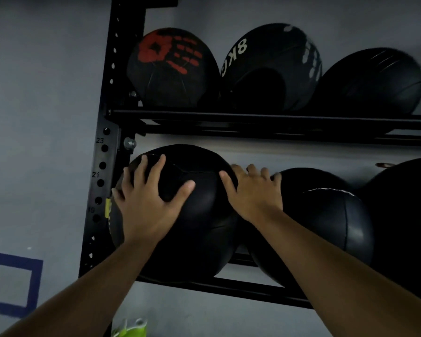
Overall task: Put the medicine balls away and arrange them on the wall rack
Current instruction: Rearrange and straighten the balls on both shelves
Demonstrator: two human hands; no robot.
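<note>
A large black medicine ball (pixel 199 215) sits at the left end of the lower shelf of the black wall rack (pixel 253 289). My left hand (pixel 146 200) lies spread on its front left side. My right hand (pixel 253 193) grips its upper right side, fingers tucked between it and the neighbouring black ball (pixel 326 220). A third ball (pixel 406 215) is at the right edge. The upper shelf holds a ball with a red handprint (pixel 173 69), a ball marked 8KG (pixel 270 66) and a plain black ball (pixel 372 81).
The rack's perforated upright (pixel 102 171) with numbered holes stands just left of the held ball. The grey wall (pixel 41 117) has a blue painted square (pixel 10 284) at lower left. A lime-green object (pixel 129 329) shows at the bottom edge.
</note>
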